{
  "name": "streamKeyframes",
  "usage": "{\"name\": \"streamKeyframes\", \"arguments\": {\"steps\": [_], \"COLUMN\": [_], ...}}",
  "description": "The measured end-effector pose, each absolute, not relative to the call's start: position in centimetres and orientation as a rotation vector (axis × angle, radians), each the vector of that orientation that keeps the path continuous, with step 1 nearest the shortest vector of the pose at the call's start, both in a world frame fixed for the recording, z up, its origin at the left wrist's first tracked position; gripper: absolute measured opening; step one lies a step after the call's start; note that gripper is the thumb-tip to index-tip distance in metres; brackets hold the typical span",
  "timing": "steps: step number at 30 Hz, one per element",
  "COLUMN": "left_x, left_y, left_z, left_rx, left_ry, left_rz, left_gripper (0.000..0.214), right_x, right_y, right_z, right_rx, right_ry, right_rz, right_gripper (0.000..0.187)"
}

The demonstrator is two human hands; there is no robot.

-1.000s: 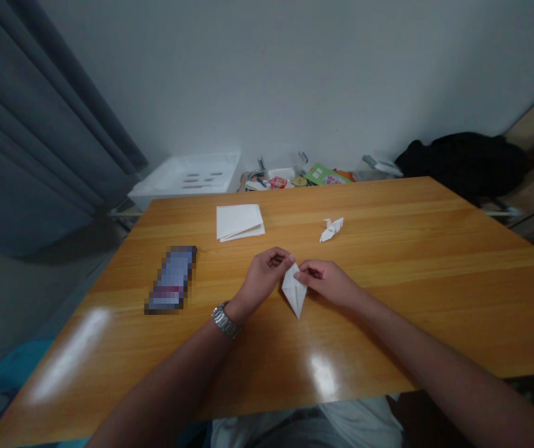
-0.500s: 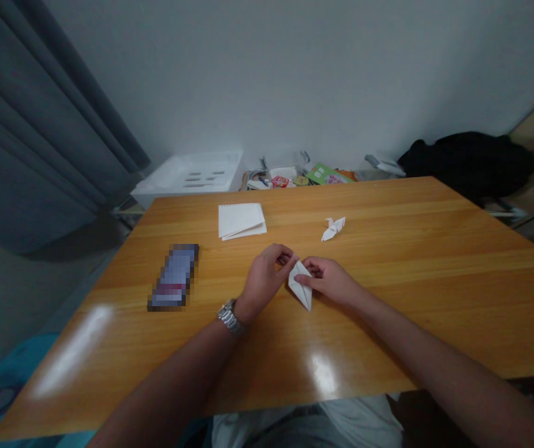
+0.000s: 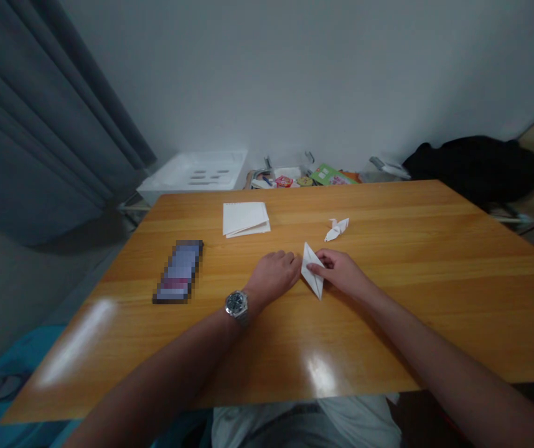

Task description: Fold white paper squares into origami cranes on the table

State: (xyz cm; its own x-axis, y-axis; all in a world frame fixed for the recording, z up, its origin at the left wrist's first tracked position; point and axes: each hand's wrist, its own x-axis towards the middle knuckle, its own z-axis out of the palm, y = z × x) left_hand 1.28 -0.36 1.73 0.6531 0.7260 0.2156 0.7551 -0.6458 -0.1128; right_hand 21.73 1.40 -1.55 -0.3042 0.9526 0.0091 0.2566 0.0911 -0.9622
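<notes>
A folded white paper piece (image 3: 312,275), long and pointed at both ends, stands on edge at the middle of the wooden table (image 3: 388,323). My right hand (image 3: 341,274) pinches it from the right side. My left hand (image 3: 274,277), with a metal watch on the wrist, lies knuckles up with curled fingers against the paper's left side. A small finished paper crane (image 3: 337,229) lies farther back, to the right.
A stack of white paper sheets (image 3: 245,219) lies at the back of the table. A phone (image 3: 179,271) lies to the left. Behind the table are a white tray, small clutter and a black bag (image 3: 477,167). A grey curtain hangs at the left.
The paper piece turned from hanging point-down between both hands to standing farther back on the table. My left hand rolled over to knuckles up and lowered.
</notes>
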Motion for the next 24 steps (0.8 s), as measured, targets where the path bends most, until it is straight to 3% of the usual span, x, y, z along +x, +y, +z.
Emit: {"name": "streamKeyframes", "arguments": {"steps": [6,12,19,24], "left_x": [1.5,1.0,0.1,-0.5], "left_y": [-0.1,0.0,0.1,0.6], "left_z": [1.4,1.2,0.4,0.2], "left_rx": [-2.743,-2.731,-2.702,-2.79], "left_ry": [-1.181,-1.24,-1.501,-1.814], "left_rz": [-0.088,-0.186,-0.509,-1.024], "left_gripper": [0.022,0.021,0.024,0.024], "right_x": [21.7,21.5,21.2,20.9], "right_y": [1.4,1.4,1.4,2.3], "right_z": [-1.5,-1.3,0.0,1.2], "right_rx": [-1.198,-1.209,-1.169,-1.144], "right_ry": [-1.648,-1.643,-1.624,-1.756], "right_rz": [1.267,1.267,1.32,1.273], "right_gripper": [0.029,0.031,0.029,0.026]}}
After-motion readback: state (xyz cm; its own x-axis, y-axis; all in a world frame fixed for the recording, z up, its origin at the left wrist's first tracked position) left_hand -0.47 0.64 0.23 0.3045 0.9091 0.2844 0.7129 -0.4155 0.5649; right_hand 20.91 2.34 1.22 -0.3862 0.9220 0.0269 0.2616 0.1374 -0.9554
